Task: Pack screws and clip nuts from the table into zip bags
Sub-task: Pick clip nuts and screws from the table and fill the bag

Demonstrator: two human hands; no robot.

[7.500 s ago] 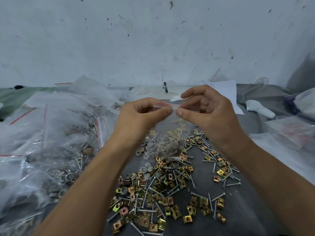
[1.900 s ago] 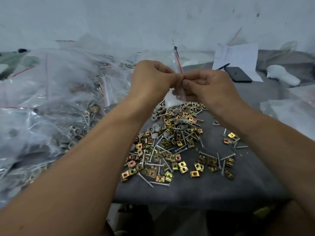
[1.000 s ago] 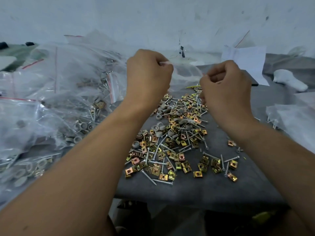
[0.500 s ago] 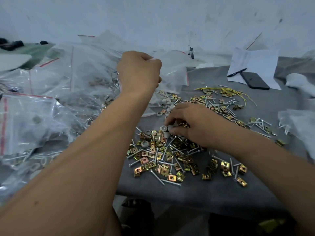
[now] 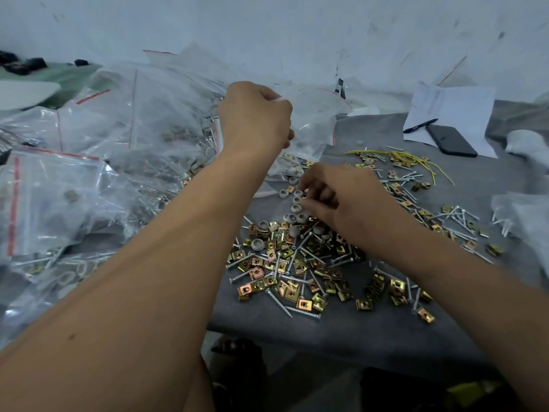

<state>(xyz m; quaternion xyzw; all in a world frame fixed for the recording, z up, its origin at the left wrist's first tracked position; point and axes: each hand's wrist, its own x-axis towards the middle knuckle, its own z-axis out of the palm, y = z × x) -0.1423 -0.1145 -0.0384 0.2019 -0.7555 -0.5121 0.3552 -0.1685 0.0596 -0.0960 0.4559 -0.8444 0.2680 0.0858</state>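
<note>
Hardware lay heaped on the grey worktop [image 5: 341, 331]: brass-coloured clip nuts [image 5: 292, 281], long screws [image 5: 277, 303] and small grey washers [image 5: 257, 244]. By my judgement the nuts and screws were stiff, light and apt to snag each other, best pinched singly by the edges or shank; the zip bag [image 5: 312, 120] was thin, limp and slippery, best held at its mouth. The left hand [image 5: 255, 117] was raised beyond the heap, its fingers curled round the bag's top edge so the bag hung down behind it. The right hand [image 5: 341, 197] was low over the far side of the heap, its fingers [image 5: 309, 185] bent among the washers; whether they pinched one I could not tell.
</note>
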